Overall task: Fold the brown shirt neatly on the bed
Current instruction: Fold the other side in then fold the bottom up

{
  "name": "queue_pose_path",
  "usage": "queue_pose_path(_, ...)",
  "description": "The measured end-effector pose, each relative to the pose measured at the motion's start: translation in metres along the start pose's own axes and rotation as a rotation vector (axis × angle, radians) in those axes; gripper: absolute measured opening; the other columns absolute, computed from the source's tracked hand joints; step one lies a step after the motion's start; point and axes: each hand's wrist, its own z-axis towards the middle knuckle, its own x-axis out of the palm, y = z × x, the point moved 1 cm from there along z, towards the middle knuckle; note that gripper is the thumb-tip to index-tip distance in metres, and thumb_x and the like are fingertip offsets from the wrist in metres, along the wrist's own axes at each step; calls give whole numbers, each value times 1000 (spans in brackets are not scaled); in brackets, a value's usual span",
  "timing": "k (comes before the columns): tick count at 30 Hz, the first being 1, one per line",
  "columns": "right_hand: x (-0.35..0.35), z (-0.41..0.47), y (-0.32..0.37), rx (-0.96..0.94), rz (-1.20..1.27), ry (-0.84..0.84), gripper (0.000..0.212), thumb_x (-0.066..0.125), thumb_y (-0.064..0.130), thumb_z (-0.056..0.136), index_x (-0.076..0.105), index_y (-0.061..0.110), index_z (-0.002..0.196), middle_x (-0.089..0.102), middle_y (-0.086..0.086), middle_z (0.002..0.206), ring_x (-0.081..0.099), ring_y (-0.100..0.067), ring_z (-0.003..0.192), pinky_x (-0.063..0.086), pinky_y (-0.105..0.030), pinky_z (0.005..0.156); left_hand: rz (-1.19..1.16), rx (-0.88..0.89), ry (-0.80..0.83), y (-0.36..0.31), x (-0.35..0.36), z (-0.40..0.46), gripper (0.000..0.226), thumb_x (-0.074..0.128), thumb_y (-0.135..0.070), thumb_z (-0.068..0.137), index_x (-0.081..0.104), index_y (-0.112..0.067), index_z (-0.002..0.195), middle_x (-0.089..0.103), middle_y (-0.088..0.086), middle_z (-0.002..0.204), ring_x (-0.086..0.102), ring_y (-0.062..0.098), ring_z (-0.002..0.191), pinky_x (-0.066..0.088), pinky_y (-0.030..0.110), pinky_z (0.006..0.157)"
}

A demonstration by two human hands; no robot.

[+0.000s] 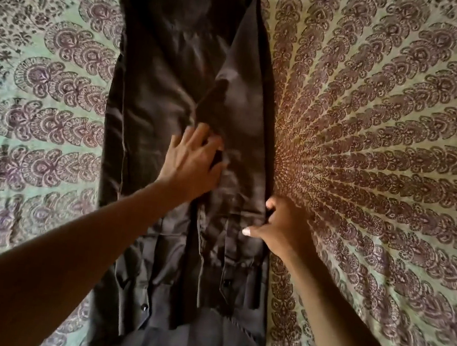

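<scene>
Here left hand point(194, 159) presses flat on shirt point(160, 82); right hand point(281, 226) pinches its edge.

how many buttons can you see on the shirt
2: one button on the brown shirt's near left panel, one button on its near right panel. Folds may hide others.

Dark brown shirt point(174, 93) on green, purple-paisley bedspread point(386, 135).
</scene>
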Motion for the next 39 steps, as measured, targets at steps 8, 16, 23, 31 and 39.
queue_pose_path(8, 19, -13, -16, -107, 90, -96, 39, 94, 20, 65, 66, 16, 91, 67, 10, 73, 63, -6, 62, 39, -13, 47, 24, -5, 62, 15, 29, -45, 58, 50, -47, 102, 39, -27, 155, 6, 2, 173, 9, 31, 158, 21, 59, 121)
queue_pose_path(16, 25, -21, -21, -12, 175, -83, 46, 97, 31, 64, 63, 20, 93, 71, 6, 83, 71, -14, 76, 61, -37, 62, -189, -408, -48, -16, 21, -103, 45, 62, -50, 91, 53, -23, 126, 50, 5, 130, 45, 30, 124, 37, 51, 102)
queue_pose_path(23, 44, -40, -23, 56, 259, -57, 35, 93, 13, 74, 63, 13, 92, 70, -8, 86, 74, -21, 74, 65, -42, 56, -171, -532, 89, -30, 39, -160, 36, 63, -55, 92, 73, -21, 98, 39, 8, 134, 39, 35, 126, 37, 54, 105)
queue_pose_path(31, 52, -57, -27, -7, 305, -201, 35, 93, 19, 73, 59, 24, 80, 69, -1, 75, 71, -18, 66, 65, -44, 63, -242, -513, 18, -26, 35, -179, 36, 63, -49, 96, 66, -17, 109, 40, 9, 135, 40, 34, 128, 37, 52, 107)
queue_pose_path(39, 75, -88, -49, -275, 86, -256, 62, 91, 16, 75, 59, 19, 129, 64, 9, 81, 65, -9, 71, 53, -25, 63, -151, -157, -6, -7, 48, -238, 54, 54, -50, 98, 45, -28, 146, 32, -2, 161, 38, 29, 141, 37, 53, 108)
